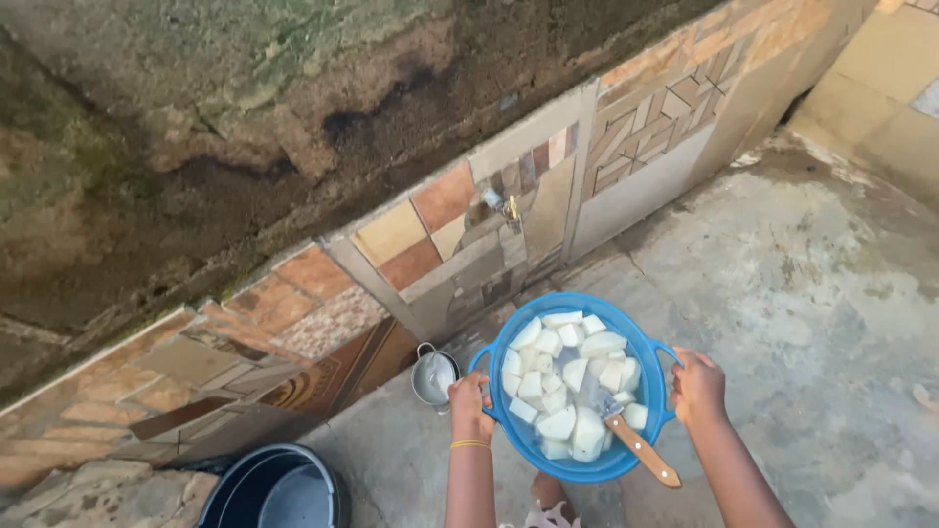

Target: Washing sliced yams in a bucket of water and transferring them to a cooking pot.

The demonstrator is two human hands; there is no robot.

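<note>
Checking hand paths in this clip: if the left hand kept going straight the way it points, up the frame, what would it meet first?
The left hand grips the round blue plastic basin at its handle. Straight ahead, it would probably meet the small silver metal pot on the concrete floor, though depth is unclear since the basin is held above ground.

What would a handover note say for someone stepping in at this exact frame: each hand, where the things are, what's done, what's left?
Left hand: gripping the left handle of the blue basin.
Right hand: gripping the right handle; basin is carried clear of the concrete floor.
In the basin: white peeled chunks sitting in water, plus a knife with a wooden handle resting over the near rim.
Nearby: a small metal pot by the tiled wall, a tap on that wall, a dark bucket at lower left.
Done: chunks are peeled and cut.
Left: basin not yet set down.
</note>
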